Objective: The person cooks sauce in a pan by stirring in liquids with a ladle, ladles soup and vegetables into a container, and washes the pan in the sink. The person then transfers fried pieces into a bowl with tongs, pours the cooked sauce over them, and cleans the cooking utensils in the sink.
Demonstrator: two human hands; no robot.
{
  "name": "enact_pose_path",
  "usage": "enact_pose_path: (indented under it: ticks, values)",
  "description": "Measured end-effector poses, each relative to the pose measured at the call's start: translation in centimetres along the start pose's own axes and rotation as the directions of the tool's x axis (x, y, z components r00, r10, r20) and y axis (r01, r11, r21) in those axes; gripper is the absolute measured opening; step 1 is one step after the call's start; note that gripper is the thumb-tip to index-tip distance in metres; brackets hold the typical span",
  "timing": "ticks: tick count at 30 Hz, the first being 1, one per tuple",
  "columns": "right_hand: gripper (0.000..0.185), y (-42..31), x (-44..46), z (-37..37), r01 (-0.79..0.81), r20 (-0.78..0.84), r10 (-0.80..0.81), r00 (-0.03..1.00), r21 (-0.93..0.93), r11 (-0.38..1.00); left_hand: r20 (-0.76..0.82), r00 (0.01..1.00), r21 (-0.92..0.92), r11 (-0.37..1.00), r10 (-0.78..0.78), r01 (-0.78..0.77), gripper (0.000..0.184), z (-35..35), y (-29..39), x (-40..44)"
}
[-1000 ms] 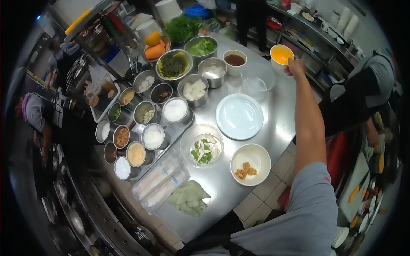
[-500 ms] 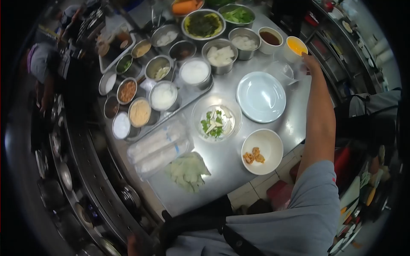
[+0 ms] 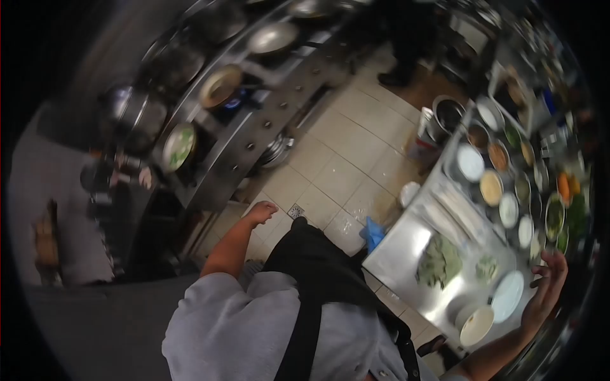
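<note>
My left hand hangs over the tiled floor between the stove and the steel table, fingers loosely curled, with nothing seen in it. At the right, my right hand is above the table's far side with fingers apart and empty. Beside it lies a pale blue plate. A white bowl sits close to that plate. Left of them are a pile of green leaves and a clear bowl of chopped greens. On the stove, a pan holds something pale and green.
A tan pan stands by a blue burner flame. Steel tubs of ingredients, one tan-filled, line the table. A blue bag hangs near the table edge. A person's dark shoe is on the floor farther up the aisle.
My view has swung left from the table to the stove and aisle. My right hand has come away from the yellow-filled cup. My left hand has come into clear view.
</note>
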State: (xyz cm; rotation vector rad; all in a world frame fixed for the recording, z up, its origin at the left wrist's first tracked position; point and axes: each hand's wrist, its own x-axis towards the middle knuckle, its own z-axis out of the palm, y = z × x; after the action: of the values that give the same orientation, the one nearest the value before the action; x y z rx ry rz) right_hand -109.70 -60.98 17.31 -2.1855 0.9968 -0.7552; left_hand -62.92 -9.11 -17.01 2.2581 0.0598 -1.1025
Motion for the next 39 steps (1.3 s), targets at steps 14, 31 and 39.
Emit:
enact_pose_path:
  ticks: [14, 31, 39]
  values:
    - [0.042, -39.7, -2.8, 65.3, 0.349, 0.641, -0.579, 0.505, 0.462, 0.815, -0.34, 0.937, -0.934, -0.144, 0.083, -0.326, 0.05, -26.4, -19.5, 10.5]
    - [0.035, -39.4, -3.4, 75.0, 0.316, 0.761, -0.443, 0.473, 0.323, 0.892, -0.174, 0.974, -0.985, -0.016, 0.147, -0.173, 0.017, -30.3, -16.3, 10.2]
    - [0.032, -41.1, 7.9, 73.9, 0.506, 0.086, -0.508, 0.857, 0.043, 0.861, -0.088, 0.977, -0.996, -0.011, 0.195, -0.088, 0.016, -31.9, -16.7, 5.8]
